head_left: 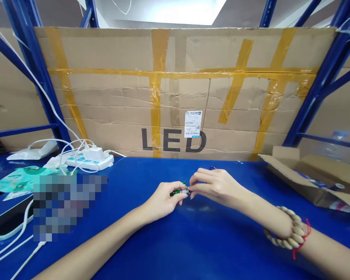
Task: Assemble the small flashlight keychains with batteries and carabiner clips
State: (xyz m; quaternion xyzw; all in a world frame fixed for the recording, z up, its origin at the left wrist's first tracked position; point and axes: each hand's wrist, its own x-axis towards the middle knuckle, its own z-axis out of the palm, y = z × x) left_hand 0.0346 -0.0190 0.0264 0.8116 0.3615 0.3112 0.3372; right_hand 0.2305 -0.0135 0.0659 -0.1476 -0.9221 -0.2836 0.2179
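Observation:
My left hand (165,200) is closed around a slim green pen-like thing (177,192) with a pale, printed-looking section toward its right end. Its exact kind is too small to make out. My right hand (214,182) meets it from the right, thumb and fingers pinched at that end. What exactly the right fingertips grip is mostly hidden. Another bit of green (184,183) shows just above the left fingers. Behind the right hand, a small purple thing (212,168) peeks out, partly covered. Both hands are just above the blue table (175,241).
On the left are a white power strip (106,161) with tangled cables, a turquoise soft pack (17,179) and a black-screened device (11,217). An open cardboard box (309,194) with small items stands right. A taped cardboard panel (119,109) closes off the back, between blue posts.

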